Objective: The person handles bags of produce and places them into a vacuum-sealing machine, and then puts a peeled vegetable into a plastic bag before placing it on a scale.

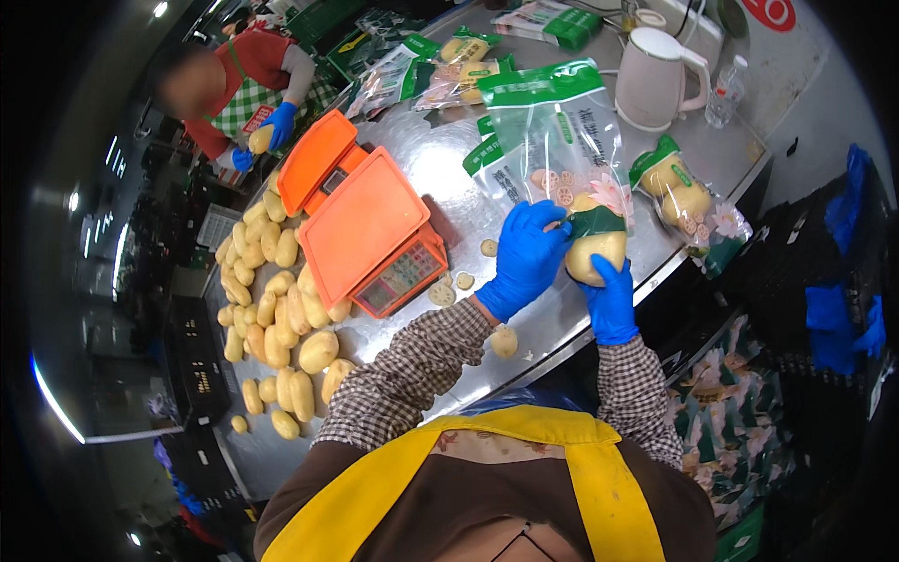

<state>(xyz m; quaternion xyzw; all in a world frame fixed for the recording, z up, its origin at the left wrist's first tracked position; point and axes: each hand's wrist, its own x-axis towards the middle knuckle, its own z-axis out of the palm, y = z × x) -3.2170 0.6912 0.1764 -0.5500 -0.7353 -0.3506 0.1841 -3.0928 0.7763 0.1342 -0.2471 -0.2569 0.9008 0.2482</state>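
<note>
My left hand (528, 253), in a blue glove, pinches the opening edge of a clear plastic bag (555, 140) with green bands and printed lotus root pictures. In my right hand (609, 298), also gloved in blue, is a pale lotus root segment (595, 254), held at the bag's mouth. Another pale piece shows inside the bag, partly hidden by its print. The bag lies on a metal table (449, 161), over more flat bags. A filled bag of lotus root (681, 193) rests to the right. Cut slices (442, 293) lie left of my hands.
An orange scale (369, 232) stands left of my hands, beside many loose lotus root segments (282, 319). Filled bags (463, 77), a kettle (650, 81) and a water bottle (725, 91) are farther back. Across the table, a co-worker (246, 98) in blue gloves holds a segment.
</note>
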